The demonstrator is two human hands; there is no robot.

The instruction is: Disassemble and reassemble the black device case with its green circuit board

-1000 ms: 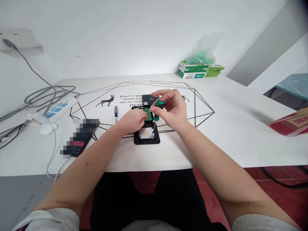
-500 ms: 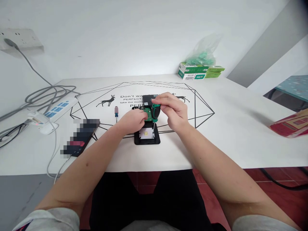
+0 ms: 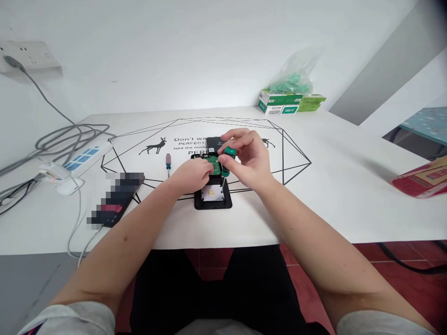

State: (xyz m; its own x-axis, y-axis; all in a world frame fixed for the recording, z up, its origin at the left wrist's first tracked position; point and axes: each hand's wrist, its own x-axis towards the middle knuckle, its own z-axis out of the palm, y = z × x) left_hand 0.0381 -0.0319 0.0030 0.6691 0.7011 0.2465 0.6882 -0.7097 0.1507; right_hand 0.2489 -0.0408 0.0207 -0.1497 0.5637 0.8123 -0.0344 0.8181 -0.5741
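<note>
My right hand [image 3: 249, 158] has its thumb and fingers around the upper handle of a green-and-black screwdriver [image 3: 229, 151]. The screwdriver stands nearly upright, its metal shaft reaching down to the right edge of a silvery plate [image 3: 217, 195] with a yellowish square on it. This plate sits in a flat black housing part [image 3: 226, 204]. Just behind, joined or touching, is a black casing with a green circuit board [image 3: 215, 166]. My left hand [image 3: 195, 176] is closed on the left side of that casing; its fingertips are partly hidden. A black box-like piece [image 3: 213, 143] with a white label lies beyond it.
A second screwdriver [image 3: 168, 161] with a pinkish handle lies left of my left hand. A dark phone [image 3: 120, 200], partly blurred, lies further left, near a power strip [image 3: 87, 158] and cables. Green-and-white boxes [image 3: 281, 102] stand at the back; a red package [image 3: 421, 179] is far right.
My right hand's fingers have turned about the screwdriver handle, from a pinch at the top right to a grip with the thumb in front. My left hand has stayed put.
</note>
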